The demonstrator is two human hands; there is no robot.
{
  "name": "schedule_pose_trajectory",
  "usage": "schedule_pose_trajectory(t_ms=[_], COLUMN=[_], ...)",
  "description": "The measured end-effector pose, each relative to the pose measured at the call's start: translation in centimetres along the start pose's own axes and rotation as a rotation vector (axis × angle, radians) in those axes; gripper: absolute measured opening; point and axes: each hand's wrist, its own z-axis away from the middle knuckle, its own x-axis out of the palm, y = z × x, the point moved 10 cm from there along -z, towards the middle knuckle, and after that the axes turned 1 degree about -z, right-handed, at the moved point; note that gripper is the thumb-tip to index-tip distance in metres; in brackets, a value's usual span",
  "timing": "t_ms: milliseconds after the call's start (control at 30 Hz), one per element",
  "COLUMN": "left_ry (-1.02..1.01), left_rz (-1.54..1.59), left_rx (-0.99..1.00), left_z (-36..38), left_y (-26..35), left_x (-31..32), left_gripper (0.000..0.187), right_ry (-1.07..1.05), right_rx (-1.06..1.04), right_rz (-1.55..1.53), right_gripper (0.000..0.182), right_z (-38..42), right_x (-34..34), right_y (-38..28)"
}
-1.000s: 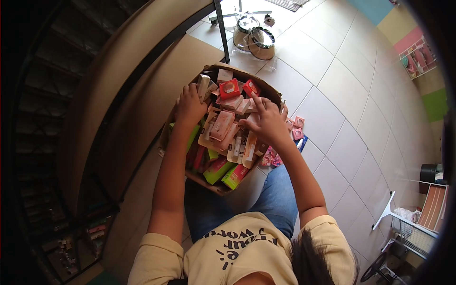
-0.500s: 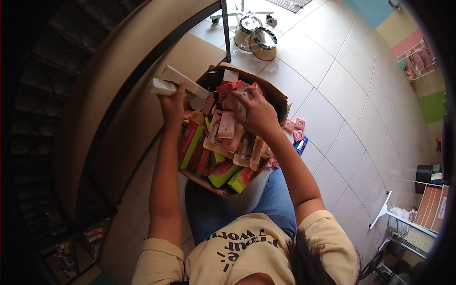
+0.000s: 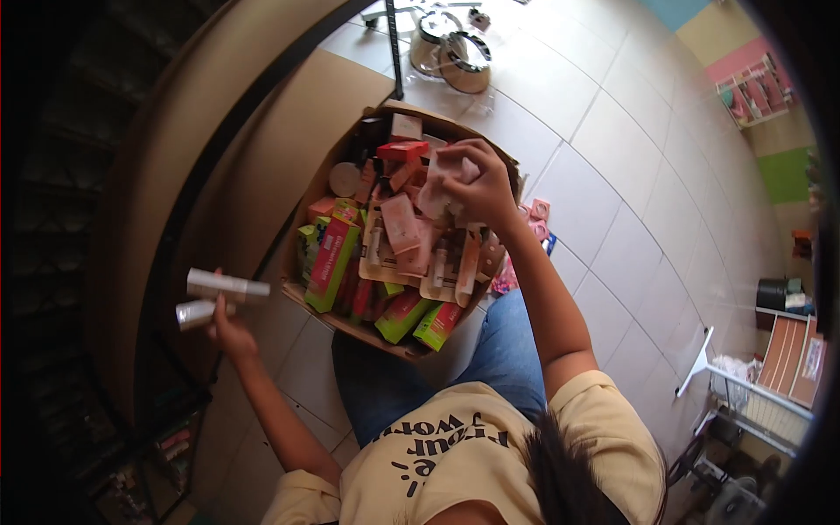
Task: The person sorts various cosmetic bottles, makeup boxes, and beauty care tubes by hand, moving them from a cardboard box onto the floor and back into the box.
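My left hand (image 3: 229,334) is closed around two slim white boxes (image 3: 227,285), held out to the left of the carton. Over the far right part of the open cardboard carton (image 3: 297,297), my right hand (image 3: 483,184) has its fingers curled round a pale pink packet (image 3: 437,185), partly hidden by the hand. Cosmetic packages crowd the carton. Among them are a green and pink box (image 3: 333,262), a light pink box (image 3: 401,223), a red box (image 3: 403,150) and a round white jar (image 3: 345,179).
Several small pink compacts (image 3: 540,210) lie on the tiled floor right of the carton. Two sun visors (image 3: 465,61) in plastic sit beyond it. A dark metal rack (image 3: 254,114) runs along the left. A white wire-sided cart (image 3: 761,407) stands far right.
My left hand has swung left and nearer to me, out from over the carton, with the white boxes. My right hand has lifted slightly, now with the pale pink packet showing in its fingers.
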Motion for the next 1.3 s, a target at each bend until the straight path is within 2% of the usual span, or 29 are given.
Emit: schedule_pose_trajectory(t_ms=[33, 67, 133, 167, 200, 267, 333, 433, 533, 633, 733, 833, 933, 1033, 1100, 1167, 1233, 1300], left_ry=[0.063, 0.125, 0.383, 0.410, 0.441, 0.221, -0.008, -0.055, -0.061, -0.026, -0.041, -0.034, -0.141, -0.165, -0.064, -0.007, 0.009, 0.064], left_rz=[-0.068, -0.138, -0.499, -0.639, -0.780, -1.053, -1.312, -1.240, -1.624, -1.773, -1.688, -1.661, -1.622, -1.547, -1.357, -1.214, -1.116, -0.894], left_rx=[-0.050, -0.099, -0.337, -0.334, -0.327, -0.507, -0.682, -0.684, -0.699, -0.691, -0.598, -0.457, -0.557, -0.527, -0.281, -0.056, 0.144, 0.275], left_z=[0.9, 1.8, 4.1, 5.0, 5.8, 8.6, 12.4, 14.0, 14.6, 14.0, 13.0, 12.4, 12.5, 12.6, 11.2, 10.0, 8.9, 7.9], left_y=[-1.6, -3.5, -10.9, -14.7, -17.7, -22.8, -26.9, -32.2, -29.7, -26.4, -27.4, -25.6, -26.2, -26.0, -25.4, -23.7, -18.0, -12.4], left_x=[-3.2, -6.6, -16.4, -20.0, -22.5, -21.7, -20.6, -20.7, -16.9, -13.7, -14.1, -12.4, -12.4, -11.9, -11.5, -10.2, -6.4, -3.1], left_gripper=[0.045, 0.044, 0.048, 0.052, 0.056, 0.055, 0.054, 0.045, 0.039, 0.039, 0.045, 0.059, 0.074, 0.085, 0.084, 0.082, 0.077, 0.059], right_ry=[0.034, 0.024, -0.009, -0.031, -0.072, -0.160, -0.208, -0.252, -0.341, -0.420, -0.495, -0.566, -0.622, -0.685, -0.705, -0.601, -0.482, -0.403], right_rx=[0.196, 0.279, 0.426, 0.175, 0.175, 0.181, 0.245, 0.269, 0.313, 0.369, 0.435, 0.472, 0.499, 0.449, 0.426, 0.382, 0.387, 0.388], right_rz=[-0.260, -0.335, -0.502, -0.223, -0.026, 0.371, 0.431, 0.448, 0.414, 0.437, 0.397, 0.376, 0.433, 0.450, 0.408, 0.340, 0.309, 0.251], right_gripper=[0.037, 0.038, 0.038, 0.040, 0.040, 0.038, 0.036, 0.039, 0.044, 0.048, 0.052, 0.056, 0.058, 0.060, 0.060, 0.060, 0.058, 0.053], right_z=[0.4, 0.9, 1.3, 0.6, 0.6, 0.4, 0.4, 0.6, 1.3, 1.4, 1.5, 1.6, 1.7, 1.9, 1.9, 1.9, 2.4, 2.9], right_x=[-0.4, -0.7, -0.6, -0.6, -0.1, 1.2, 2.1, 3.0, 4.3, 4.9, 5.4, 5.8, 6.1, 7.0, 7.1, 6.9, 6.3, 5.9], right_y=[2.1, 2.5, 3.1, 3.3, 2.6, -0.4, -0.9, -1.1, -0.8, -0.8, 0.1, 0.2, -0.3, -1.1, -1.7, -1.8, -1.6, -2.9])
